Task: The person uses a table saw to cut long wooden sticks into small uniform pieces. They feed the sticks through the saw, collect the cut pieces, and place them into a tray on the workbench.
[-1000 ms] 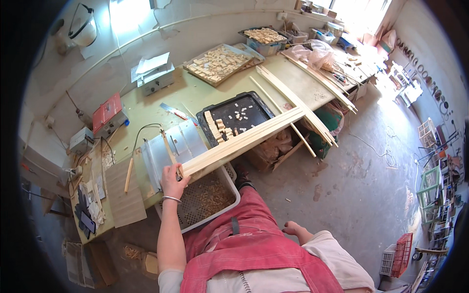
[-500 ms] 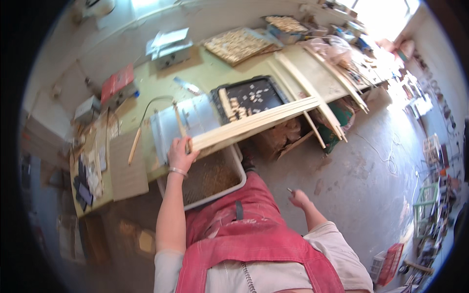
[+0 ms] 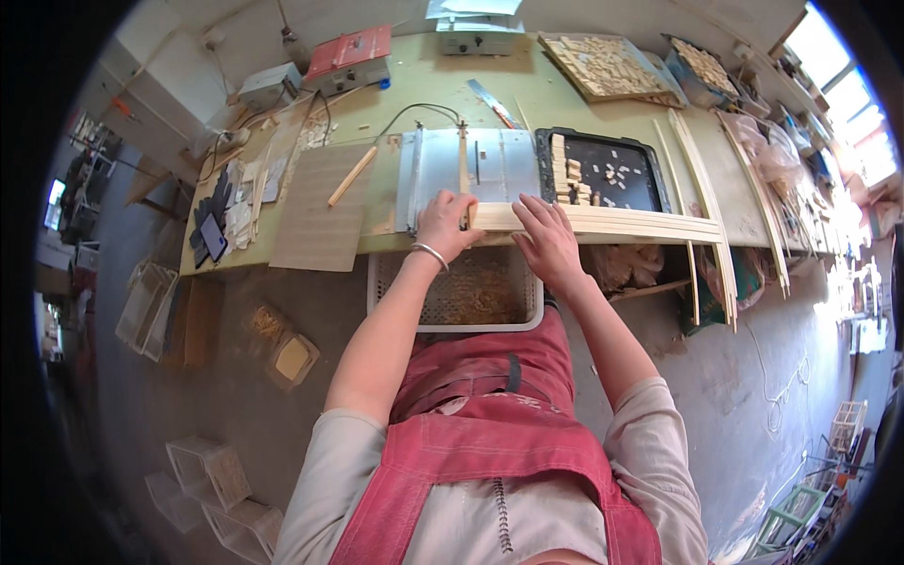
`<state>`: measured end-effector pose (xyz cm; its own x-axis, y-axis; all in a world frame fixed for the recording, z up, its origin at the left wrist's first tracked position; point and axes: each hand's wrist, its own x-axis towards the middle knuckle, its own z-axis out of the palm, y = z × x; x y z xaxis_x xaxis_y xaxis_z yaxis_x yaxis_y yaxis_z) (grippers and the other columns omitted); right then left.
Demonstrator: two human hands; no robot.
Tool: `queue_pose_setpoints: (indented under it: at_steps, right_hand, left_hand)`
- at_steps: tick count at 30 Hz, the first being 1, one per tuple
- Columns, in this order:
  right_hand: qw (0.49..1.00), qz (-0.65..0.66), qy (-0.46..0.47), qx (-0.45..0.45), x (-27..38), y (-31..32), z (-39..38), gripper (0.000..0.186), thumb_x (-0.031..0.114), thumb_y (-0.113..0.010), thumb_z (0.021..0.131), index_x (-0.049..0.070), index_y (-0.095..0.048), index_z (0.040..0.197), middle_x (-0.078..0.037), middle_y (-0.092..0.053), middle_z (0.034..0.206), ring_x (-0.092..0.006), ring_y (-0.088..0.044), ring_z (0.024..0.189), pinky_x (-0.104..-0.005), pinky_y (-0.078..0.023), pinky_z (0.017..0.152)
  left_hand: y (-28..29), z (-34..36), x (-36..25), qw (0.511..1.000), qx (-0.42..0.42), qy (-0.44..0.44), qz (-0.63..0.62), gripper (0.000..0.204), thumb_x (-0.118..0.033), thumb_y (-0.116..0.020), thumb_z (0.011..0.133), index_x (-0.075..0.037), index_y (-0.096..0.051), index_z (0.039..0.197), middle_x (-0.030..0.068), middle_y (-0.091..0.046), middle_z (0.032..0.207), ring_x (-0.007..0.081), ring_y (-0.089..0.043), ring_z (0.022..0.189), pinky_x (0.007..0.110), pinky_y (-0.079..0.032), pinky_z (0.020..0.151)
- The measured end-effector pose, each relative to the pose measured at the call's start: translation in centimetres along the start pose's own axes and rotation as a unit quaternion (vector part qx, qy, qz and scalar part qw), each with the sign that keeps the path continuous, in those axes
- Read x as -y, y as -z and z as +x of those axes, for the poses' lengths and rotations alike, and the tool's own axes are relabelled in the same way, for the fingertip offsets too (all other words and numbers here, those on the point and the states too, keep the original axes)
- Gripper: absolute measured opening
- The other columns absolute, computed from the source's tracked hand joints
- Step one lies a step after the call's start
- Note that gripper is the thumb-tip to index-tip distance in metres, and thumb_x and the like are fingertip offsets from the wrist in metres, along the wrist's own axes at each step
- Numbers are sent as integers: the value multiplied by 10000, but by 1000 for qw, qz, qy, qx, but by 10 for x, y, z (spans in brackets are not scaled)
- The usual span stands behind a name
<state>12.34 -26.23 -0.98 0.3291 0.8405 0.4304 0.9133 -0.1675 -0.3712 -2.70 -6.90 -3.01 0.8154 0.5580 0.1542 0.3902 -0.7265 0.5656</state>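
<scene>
A bundle of long pale wooden strips (image 3: 640, 224) lies along the front of the bench, with its left end on a silvery metal plate (image 3: 508, 160). My left hand (image 3: 446, 226) is closed round that end, beside a narrow wooden bar (image 3: 463, 160) fixed across the plate. On the strips just to the right rests my right hand (image 3: 550, 243), its fingers stretched over the top and the thumb toward me. A black tray (image 3: 650, 174) behind the strips holds small cut wooden blocks (image 3: 571, 184) and scattered pale pieces.
A white perforated bin (image 3: 452, 327) stands below the bench edge, with wood bits inside. More long strips (image 3: 704, 188) jut past the edge at right. A wooden-handled tool (image 3: 353, 176) on a cord lies left, near a phone (image 3: 212, 235). Control boxes (image 3: 347, 61) stand behind.
My right hand has come from out at my right, where it held something small and thin, onto the strips. My left hand stays at their end. The view has turned.
</scene>
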Motion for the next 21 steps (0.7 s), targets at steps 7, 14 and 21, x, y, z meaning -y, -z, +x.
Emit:
queue_pose_setpoints:
  at_steps: [7, 14, 21]
  right_hand:
    - [996, 87, -3, 20, -23, -46, 6, 319, 205, -731, 953, 135, -740, 1263, -124, -634, 1426, -344, -540, 1373, -511, -389, 1167]
    - [990, 138, -36, 14, -17, -45, 15, 278, 146, -794, 880, 109, -790, 1156, -102, -689, 1295, -323, -600, 1224, -442, -450, 1070]
    - [988, 148, -48, 15, -18, -44, 15, 269, 172, -794, 885, 118, -796, 1149, -104, -689, 1298, -329, -593, 1245, -438, -431, 1094]
  left_hand:
    - [-8, 2, -6, 1000, -12, 10, 7, 573, -314, -916, 689, -219, -695, 1209, 73, -604, 1167, 310, -625, 1123, 486, -501, 946]
    - [-12, -3, -4, 999, -39, 7, -9, 551, -318, -908, 701, -224, -694, 1200, 60, -601, 1146, 309, -615, 1115, 491, -468, 971]
    - [-7, -4, -8, 1000, -20, 18, 1, 561, -288, -905, 722, -214, -685, 1233, 53, -592, 1144, 285, -617, 1115, 458, -465, 971]
